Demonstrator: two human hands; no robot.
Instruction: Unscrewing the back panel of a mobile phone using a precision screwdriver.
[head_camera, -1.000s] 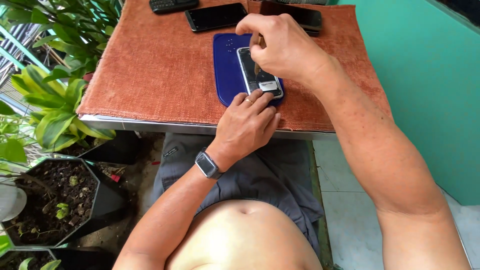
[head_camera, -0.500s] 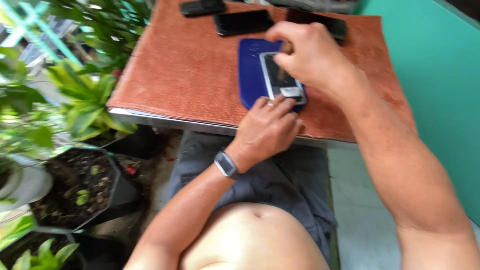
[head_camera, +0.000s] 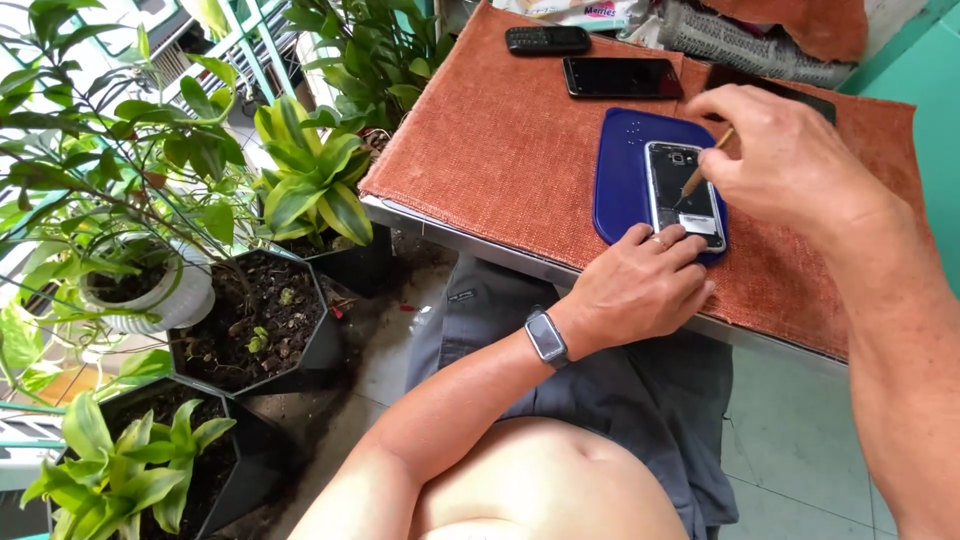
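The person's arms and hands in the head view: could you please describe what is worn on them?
Both arms are bare, with no sleeves or gloves. The left wrist carries a wristband with a dark strap and a small grey rectangular face. The left hand shows what looks like a ring on one finger. The right hand wears nothing visible.

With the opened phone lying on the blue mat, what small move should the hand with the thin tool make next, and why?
Probably a short, gentle press of the thin tool into the opened phone. Its tip already rests on the phone's exposed inside, the right hand grips it like a pen, and the left hand pins the phone's lower end on the blue mat, so the phone looks steadied.
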